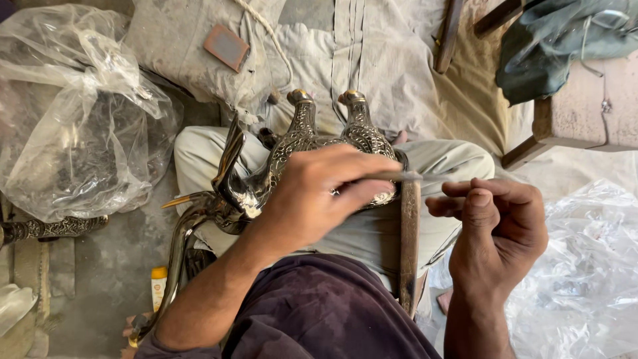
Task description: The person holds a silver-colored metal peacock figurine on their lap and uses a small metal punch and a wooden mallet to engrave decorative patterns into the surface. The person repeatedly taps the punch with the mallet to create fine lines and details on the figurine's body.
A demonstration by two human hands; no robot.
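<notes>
An engraved dark metal animal figure (302, 136) lies across my lap, two legs with golden tips pointing away from me and its curved horns (181, 239) sweeping down to the left. My left hand (319, 193) rests on the figure's body and pinches a thin metal rod (397, 176) that points right. My right hand (498, 229) hovers just right of the rod's tip with fingers curled together and thumb on top; nothing shows in it. A wooden strip (409, 246) runs down beside my right thigh.
Crumpled clear plastic bags lie at the left (80, 113) and lower right (585, 266). Another engraved metal piece (53, 228) and a small yellow tube (158, 286) are on the floor at left. A wooden stool (585, 113) with dark cloth (565, 40) stands at upper right.
</notes>
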